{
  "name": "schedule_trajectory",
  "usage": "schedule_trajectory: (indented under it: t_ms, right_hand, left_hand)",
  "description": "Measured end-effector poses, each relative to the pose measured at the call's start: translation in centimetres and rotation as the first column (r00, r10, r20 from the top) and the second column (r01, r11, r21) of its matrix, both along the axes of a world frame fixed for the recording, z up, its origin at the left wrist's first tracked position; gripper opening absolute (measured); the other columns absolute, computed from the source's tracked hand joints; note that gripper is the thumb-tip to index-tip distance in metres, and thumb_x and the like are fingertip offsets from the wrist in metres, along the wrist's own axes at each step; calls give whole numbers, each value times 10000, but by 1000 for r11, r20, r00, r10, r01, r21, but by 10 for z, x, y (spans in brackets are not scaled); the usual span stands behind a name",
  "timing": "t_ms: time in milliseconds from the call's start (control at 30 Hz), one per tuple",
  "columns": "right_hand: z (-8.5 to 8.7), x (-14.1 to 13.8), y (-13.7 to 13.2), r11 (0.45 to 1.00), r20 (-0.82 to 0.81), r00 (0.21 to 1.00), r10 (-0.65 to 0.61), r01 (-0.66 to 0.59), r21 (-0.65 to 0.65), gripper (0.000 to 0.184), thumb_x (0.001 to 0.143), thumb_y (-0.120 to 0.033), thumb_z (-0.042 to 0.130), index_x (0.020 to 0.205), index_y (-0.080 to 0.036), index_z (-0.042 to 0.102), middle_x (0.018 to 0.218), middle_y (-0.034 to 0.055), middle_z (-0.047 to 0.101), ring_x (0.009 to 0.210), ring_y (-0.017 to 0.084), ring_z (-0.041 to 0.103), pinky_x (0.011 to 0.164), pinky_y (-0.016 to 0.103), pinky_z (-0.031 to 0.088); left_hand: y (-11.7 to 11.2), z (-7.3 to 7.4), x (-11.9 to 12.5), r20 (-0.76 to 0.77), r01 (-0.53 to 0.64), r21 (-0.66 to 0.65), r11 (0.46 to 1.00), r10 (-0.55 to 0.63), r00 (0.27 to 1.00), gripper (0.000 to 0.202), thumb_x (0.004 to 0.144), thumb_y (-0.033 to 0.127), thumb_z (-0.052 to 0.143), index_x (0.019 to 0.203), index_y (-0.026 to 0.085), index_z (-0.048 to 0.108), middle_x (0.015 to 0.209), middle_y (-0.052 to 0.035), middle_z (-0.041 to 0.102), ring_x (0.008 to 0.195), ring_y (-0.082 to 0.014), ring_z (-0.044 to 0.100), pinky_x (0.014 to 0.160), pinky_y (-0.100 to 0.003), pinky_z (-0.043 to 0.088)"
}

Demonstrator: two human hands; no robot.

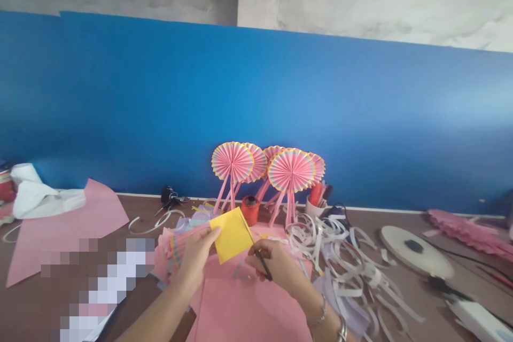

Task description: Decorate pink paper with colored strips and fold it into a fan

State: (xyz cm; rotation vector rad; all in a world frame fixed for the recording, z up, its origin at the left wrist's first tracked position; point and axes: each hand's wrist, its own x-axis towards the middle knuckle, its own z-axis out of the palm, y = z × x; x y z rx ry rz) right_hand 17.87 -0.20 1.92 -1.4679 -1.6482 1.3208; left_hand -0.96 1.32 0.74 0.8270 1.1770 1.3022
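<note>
My left hand (200,248) pinches a square of yellow paper (231,238) by its left edge and holds it up above the pink sheets. My right hand (274,262) is closed around dark-handled scissors (262,263), whose thin blade lies along the right edge of the yellow square. Beneath both hands is pink paper (248,304). Pleated pink paper with coloured edging (170,251) lies to the left, partly behind my left hand. Just beyond the yellow square stands a red spool-like container (250,212) with a black top.
Several pink pleated paper fans (292,170) lean against the blue partition (160,101). Curled white paper strips (344,256) heap up at right, near a round white device (417,251) with a cord. A pen cup (316,207), keys (171,197) and a large pink sheet (72,224) are also about.
</note>
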Motion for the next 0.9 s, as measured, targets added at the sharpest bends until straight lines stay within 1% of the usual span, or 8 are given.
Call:
schedule_trajectory:
  t_ms: [200,367,467,567,667,767,900]
  right_hand:
    - [-1,0,1,1000,13,1000,-11,11,7,70,701,-227,612,718,-167,582,418,-66,498,385,73,439,408,181,305]
    - [1,-2,1,1000,28,999,-28,28,1,56,701,-199,615,710,-164,571,408,-73,484,378,68,428,395,174,293]
    - [0,-2,1,999,23,999,-39,39,3,61,696,-192,619,702,-163,565,414,-76,480,372,66,428,392,173,300]
    - [-3,-1,2,999,30,999,-39,39,8,55,690,-190,622,713,-158,584,409,-74,488,374,68,440,398,171,314]
    - [-6,0,3,998,34,998,-54,54,12,97,687,-190,624,771,-142,617,424,-60,523,383,72,452,405,173,321]
    - [-6,0,4,997,24,997,-76,76,-11,152,682,-179,634,822,-123,633,446,-48,543,394,74,459,409,175,326]
    - [-2,-1,4,996,27,996,-83,83,-17,149,674,-184,655,810,-125,638,450,-49,542,404,76,464,417,176,331]
  left_hand:
    - [0,1,-1,2,-13,-11,1000,13,1000,367,578,420,733,803,133,691,858,-112,723,789,-262,673,675,-316,506]
    - [-1,2,0,3,-7,-17,1000,8,1000,390,573,432,739,819,134,690,881,-113,722,812,-265,670,685,-314,504]
    - [-2,2,0,1,-13,-21,1000,13,1000,398,560,444,742,810,139,691,878,-108,723,807,-265,671,680,-312,507]
    - [0,0,-1,-18,-5,-16,1000,5,1000,384,575,443,735,804,138,694,861,-101,725,799,-259,670,678,-311,505]
    - [1,-3,-1,-38,-4,1,1000,4,999,362,587,437,728,779,131,696,821,-98,725,780,-257,669,667,-311,501]
    - [0,-4,1,-53,12,3,1000,-12,999,359,583,447,719,748,129,697,787,-95,724,755,-259,669,656,-313,495]
    - [0,-5,2,-61,37,3,999,-37,997,352,595,453,705,746,135,701,789,-92,726,751,-253,670,673,-314,492]
